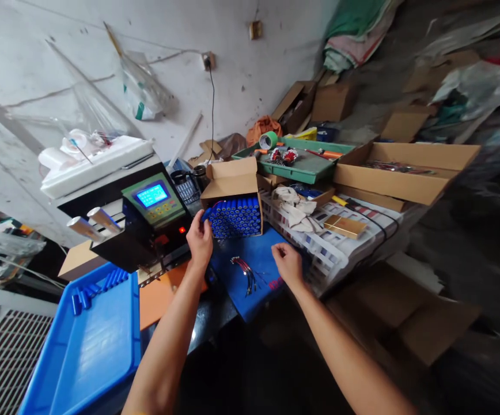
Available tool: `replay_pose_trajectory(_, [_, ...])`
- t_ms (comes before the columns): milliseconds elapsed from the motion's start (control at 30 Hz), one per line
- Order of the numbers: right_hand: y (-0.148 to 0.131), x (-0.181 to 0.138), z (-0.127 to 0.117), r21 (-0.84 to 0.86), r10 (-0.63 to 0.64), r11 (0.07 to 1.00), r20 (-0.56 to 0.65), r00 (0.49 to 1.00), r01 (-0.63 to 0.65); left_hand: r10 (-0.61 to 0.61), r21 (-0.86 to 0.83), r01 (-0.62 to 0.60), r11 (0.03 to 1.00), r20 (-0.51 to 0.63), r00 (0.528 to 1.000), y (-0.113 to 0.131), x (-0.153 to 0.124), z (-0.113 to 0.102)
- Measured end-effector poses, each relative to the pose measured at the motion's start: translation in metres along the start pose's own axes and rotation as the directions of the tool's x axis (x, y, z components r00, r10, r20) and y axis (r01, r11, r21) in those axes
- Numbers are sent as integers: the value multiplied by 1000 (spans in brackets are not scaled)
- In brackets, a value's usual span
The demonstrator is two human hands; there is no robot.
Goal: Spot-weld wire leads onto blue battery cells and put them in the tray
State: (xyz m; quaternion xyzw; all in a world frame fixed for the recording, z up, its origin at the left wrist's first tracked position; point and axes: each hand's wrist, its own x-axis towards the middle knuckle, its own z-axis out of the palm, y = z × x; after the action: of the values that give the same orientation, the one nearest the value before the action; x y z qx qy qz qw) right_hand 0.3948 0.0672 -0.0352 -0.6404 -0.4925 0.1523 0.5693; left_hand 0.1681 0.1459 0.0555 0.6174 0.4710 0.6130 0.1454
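Stained white wall [233,46] with a socket [208,60], cardboard boxes [333,102] piled behind.

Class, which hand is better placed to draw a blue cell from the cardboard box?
Left. The left hand touches a blue cell at the left edge of the cardboard box; the right hand rests apart on the blue mat, beside the wire bundle.

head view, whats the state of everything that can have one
cell box, flap open, on its side, full of blue cells
machine screen, lit
red lamp, on
blue tray, few cells in far corner
left hand, fingers at a box cell
right hand, empty, over blue mat
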Motion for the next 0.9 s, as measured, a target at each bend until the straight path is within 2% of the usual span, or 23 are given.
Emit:
replay_pose_trajectory(133, [4,-1,0,-41,-36,998,10,999,37,72,108,-80,991,69,995,-21,23,24])
replay_pose_trajectory(233, [7,-1,0,-57,-47,997,-1,999,47,59,168,-88,982,171,984,-31,34,35])
replay_pose_trajectory(400, [9,-2,1,-64,-43,997,-4,999,42,-26,193,-50,980,371,928,-44,41,36])
replay_pose_trajectory(600, [7,-3,2,-88,-36,995,-13,999,35,94,168,-177,970,412,906,-49,42,30])
replay_pose_trajectory(700, [6,-4,3,-114,-18,993,-11,1000,16,104,170,-182,969,388,916,-34,35,21])
replay_pose_trajectory(767, [5,-4,4,-137,0,991,0,1000,0,103,161,-175,971,380,919,-19,25,7])
replay_pose_trajectory(900, [-2,-1,4,-201,57,978,53,997,-46,34,145,-110,983,446,894,11,-17,-44])
